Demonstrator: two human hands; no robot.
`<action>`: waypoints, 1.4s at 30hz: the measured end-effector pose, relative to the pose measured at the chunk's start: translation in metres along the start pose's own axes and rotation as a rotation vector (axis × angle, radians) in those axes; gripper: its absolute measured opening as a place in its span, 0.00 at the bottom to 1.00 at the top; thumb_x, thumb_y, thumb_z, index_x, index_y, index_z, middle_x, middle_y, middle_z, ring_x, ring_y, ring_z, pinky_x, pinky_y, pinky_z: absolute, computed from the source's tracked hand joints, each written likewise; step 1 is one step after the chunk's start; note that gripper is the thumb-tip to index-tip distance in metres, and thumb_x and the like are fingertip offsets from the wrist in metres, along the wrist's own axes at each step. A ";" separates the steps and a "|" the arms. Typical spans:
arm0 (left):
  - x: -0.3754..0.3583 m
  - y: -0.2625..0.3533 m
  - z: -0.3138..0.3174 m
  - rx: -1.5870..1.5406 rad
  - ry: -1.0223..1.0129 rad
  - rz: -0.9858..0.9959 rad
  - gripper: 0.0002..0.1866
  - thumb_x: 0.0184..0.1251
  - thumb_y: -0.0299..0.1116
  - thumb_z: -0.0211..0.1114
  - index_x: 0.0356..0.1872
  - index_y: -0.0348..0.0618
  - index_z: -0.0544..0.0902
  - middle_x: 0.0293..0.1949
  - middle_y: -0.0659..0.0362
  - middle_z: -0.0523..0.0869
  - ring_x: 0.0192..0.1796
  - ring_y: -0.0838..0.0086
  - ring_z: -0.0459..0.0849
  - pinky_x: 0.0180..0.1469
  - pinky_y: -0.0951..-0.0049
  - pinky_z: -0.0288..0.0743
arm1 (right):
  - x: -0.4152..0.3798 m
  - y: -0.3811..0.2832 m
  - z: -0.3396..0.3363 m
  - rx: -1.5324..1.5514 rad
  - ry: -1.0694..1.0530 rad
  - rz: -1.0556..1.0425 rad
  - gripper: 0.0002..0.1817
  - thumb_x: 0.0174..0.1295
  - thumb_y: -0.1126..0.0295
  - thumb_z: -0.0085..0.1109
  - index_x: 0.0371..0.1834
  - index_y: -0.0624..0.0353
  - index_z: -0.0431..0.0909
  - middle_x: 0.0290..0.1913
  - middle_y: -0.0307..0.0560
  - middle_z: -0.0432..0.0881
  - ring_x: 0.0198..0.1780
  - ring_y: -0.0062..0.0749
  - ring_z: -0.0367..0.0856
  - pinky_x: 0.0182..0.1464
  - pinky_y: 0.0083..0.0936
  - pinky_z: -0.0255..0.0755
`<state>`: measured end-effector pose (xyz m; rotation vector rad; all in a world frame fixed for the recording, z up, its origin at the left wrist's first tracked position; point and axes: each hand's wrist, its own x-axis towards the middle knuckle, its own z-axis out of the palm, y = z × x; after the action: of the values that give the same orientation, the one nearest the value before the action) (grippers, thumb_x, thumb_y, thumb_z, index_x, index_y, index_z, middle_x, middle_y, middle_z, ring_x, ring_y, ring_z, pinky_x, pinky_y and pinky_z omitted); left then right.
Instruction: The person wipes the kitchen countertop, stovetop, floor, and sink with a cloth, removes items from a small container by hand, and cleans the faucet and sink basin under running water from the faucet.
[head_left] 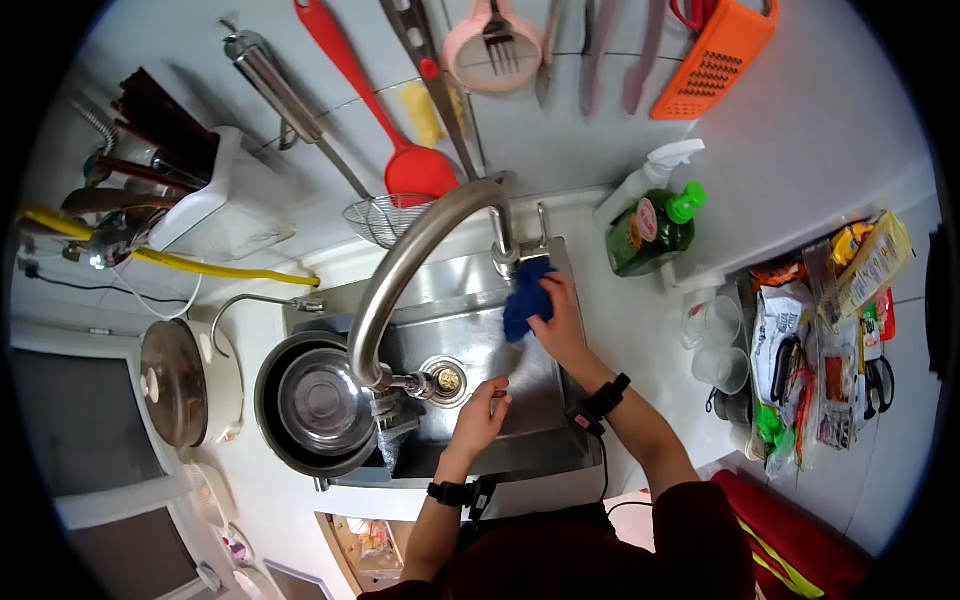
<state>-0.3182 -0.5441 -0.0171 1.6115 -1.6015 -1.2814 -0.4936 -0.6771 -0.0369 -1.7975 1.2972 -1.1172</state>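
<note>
Cloth point(526, 297), blue, is being gripped by right hand point(560, 318) against sink's point(470, 275) back wall near faucet point(400, 270) base for scrubbing, while left hand point(480, 415), loosely open, is bracing near drain point(447, 380).

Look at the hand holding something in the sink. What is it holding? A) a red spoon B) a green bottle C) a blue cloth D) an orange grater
C: the right hand grips a blue cloth pressed against the back wall of the sink, just under the faucet.
</note>
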 end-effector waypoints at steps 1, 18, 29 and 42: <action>-0.001 0.000 -0.002 0.010 0.002 0.008 0.16 0.65 0.30 0.57 0.52 0.39 0.73 0.48 0.51 0.80 0.47 0.65 0.83 0.48 0.69 0.75 | 0.007 -0.006 0.003 -0.002 0.164 -0.075 0.32 0.43 0.76 0.62 0.56 0.63 0.65 0.58 0.60 0.64 0.60 0.56 0.64 0.62 0.38 0.61; -0.023 0.010 -0.012 0.048 0.045 0.061 0.15 0.65 0.29 0.58 0.51 0.37 0.73 0.47 0.51 0.81 0.45 0.66 0.82 0.48 0.70 0.73 | 0.104 -0.006 0.008 0.310 -0.137 0.134 0.35 0.37 0.72 0.69 0.54 0.63 0.67 0.45 0.57 0.79 0.50 0.45 0.77 0.52 0.34 0.70; -0.064 0.017 -0.037 0.097 0.139 0.111 0.17 0.65 0.31 0.58 0.53 0.37 0.73 0.47 0.50 0.81 0.47 0.65 0.82 0.48 0.69 0.74 | 0.073 -0.023 0.039 -0.079 0.316 0.068 0.36 0.48 0.76 0.64 0.61 0.67 0.57 0.53 0.65 0.70 0.56 0.59 0.69 0.59 0.40 0.63; -0.082 0.060 -0.071 0.090 0.189 0.303 0.21 0.64 0.34 0.58 0.56 0.37 0.70 0.50 0.47 0.79 0.49 0.58 0.80 0.51 0.66 0.73 | -0.047 -0.134 -0.031 0.628 -0.262 0.148 0.42 0.51 0.71 0.65 0.66 0.65 0.48 0.60 0.56 0.67 0.59 0.39 0.70 0.58 0.33 0.67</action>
<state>-0.2708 -0.4924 0.0853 1.4263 -1.7241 -0.8865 -0.4747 -0.5929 0.0797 -1.3006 0.7891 -1.0189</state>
